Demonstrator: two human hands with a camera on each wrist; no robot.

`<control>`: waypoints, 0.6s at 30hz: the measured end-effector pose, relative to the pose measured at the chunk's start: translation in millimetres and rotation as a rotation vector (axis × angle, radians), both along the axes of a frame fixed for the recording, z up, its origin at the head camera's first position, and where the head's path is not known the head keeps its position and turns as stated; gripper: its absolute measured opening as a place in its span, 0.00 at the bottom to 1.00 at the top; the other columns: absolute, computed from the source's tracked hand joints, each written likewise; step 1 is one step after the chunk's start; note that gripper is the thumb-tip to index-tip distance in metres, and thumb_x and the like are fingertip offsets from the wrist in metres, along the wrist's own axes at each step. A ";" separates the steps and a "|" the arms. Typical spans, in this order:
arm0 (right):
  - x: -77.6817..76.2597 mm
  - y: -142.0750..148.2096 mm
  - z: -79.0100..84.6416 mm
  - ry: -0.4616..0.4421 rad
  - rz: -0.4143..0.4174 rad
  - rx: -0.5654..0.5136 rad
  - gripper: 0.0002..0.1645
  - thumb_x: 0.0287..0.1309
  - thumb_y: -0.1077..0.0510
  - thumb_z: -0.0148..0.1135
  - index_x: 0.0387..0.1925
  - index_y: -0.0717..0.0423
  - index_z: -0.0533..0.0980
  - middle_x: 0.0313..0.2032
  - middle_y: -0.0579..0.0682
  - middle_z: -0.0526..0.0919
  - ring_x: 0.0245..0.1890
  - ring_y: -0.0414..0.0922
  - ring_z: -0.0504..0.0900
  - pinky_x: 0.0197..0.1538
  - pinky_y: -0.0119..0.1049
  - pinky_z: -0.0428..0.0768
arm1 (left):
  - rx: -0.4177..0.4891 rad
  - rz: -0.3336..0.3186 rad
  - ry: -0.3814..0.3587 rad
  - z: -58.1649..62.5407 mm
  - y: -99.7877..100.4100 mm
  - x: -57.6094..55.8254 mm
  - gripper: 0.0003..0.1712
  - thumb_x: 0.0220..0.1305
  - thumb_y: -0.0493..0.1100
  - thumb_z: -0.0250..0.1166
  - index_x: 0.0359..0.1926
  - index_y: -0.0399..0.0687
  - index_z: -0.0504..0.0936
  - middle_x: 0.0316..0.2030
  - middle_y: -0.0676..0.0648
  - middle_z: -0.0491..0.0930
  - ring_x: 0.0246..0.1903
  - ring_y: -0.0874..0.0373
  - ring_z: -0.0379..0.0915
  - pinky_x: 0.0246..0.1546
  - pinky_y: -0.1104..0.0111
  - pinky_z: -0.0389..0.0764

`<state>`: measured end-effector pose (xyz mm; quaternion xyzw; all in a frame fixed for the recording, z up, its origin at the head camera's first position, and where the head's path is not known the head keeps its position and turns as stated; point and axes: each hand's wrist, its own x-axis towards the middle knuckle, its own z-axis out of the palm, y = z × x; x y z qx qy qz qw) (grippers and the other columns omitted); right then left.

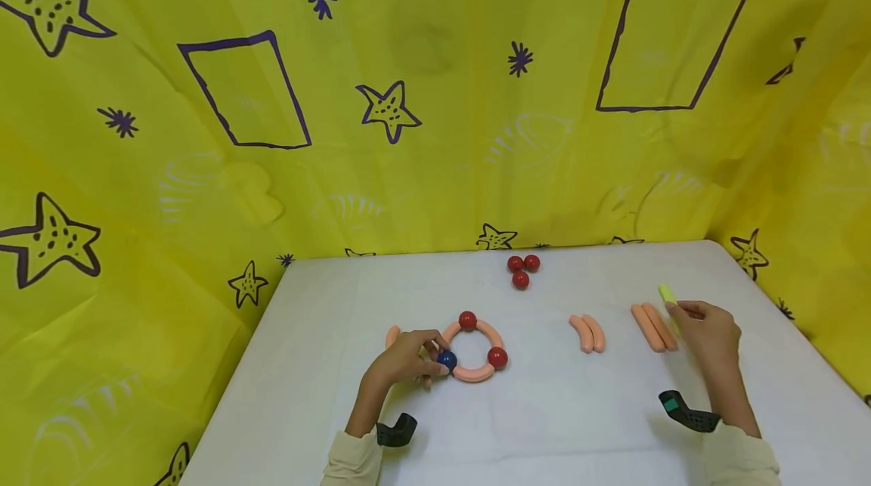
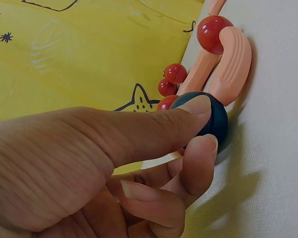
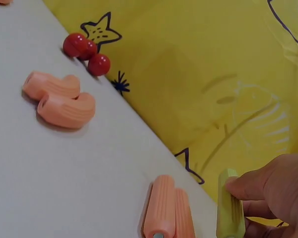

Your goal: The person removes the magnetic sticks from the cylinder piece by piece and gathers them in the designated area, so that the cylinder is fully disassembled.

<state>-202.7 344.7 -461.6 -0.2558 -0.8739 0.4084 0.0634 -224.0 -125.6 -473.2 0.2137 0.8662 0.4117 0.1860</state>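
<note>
My left hand (image 1: 410,356) pinches a blue ball (image 2: 216,121) between thumb and fingers. That ball sits in a ring with two red balls (image 1: 497,357) and curved salmon-pink sticks (image 1: 474,374) on the white table (image 1: 544,418). At the right, my right hand (image 1: 708,331) holds a straight yellow-green stick (image 3: 230,208) by thumb and fingers, beside two straight salmon-pink sticks (image 1: 653,327) lying side by side. The lower end of the yellow-green stick is cut off in the right wrist view.
Three loose red balls (image 1: 520,280) lie together near the back edge. Two curved pink sticks (image 1: 587,333) lie between the ring and the straight pair. Another pink stick (image 1: 392,335) shows partly behind my left hand. A yellow patterned cloth (image 1: 435,168) hangs behind the table.
</note>
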 end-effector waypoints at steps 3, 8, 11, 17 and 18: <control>0.7 6.4 -6.0 -0.014 0.027 0.018 0.34 0.69 0.46 0.51 0.57 0.75 0.72 0.52 0.73 0.76 0.47 0.60 0.74 0.33 0.35 0.69 | -0.002 0.003 -0.006 0.4 0.5 0.3 0.13 0.57 0.38 0.72 0.44 0.46 0.80 0.35 0.45 0.80 0.18 0.60 0.77 0.24 0.73 0.74; 0.0 11.9 -15.8 -0.035 0.058 0.049 0.32 0.66 0.48 0.53 0.53 0.76 0.73 0.52 0.74 0.76 0.47 0.62 0.74 0.32 0.36 0.70 | -0.004 0.004 -0.009 0.1 0.8 -0.1 0.13 0.57 0.38 0.71 0.43 0.46 0.80 0.35 0.45 0.80 0.18 0.61 0.77 0.23 0.73 0.75; -2.6 13.1 -19.2 -0.044 0.067 0.066 0.32 0.66 0.47 0.54 0.52 0.76 0.74 0.51 0.74 0.77 0.45 0.62 0.74 0.32 0.37 0.70 | -0.006 0.003 -0.008 -0.1 0.7 -0.1 0.13 0.57 0.38 0.71 0.43 0.46 0.80 0.35 0.45 0.80 0.18 0.61 0.76 0.23 0.72 0.75; -5.1 13.0 -23.2 -0.057 0.075 0.110 0.30 0.66 0.49 0.54 0.50 0.75 0.75 0.48 0.72 0.80 0.43 0.62 0.77 0.32 0.38 0.69 | -0.010 0.004 -0.017 1.9 0.8 0.7 0.13 0.58 0.37 0.71 0.44 0.46 0.80 0.34 0.45 0.80 0.18 0.61 0.76 0.23 0.72 0.74; -5.1 12.7 -23.5 -0.055 0.075 0.112 0.30 0.66 0.49 0.54 0.50 0.75 0.76 0.47 0.72 0.80 0.42 0.61 0.77 0.32 0.39 0.69 | -0.010 0.004 -0.017 2.6 0.9 0.8 0.13 0.58 0.37 0.71 0.44 0.45 0.80 0.34 0.45 0.80 0.18 0.61 0.76 0.23 0.72 0.74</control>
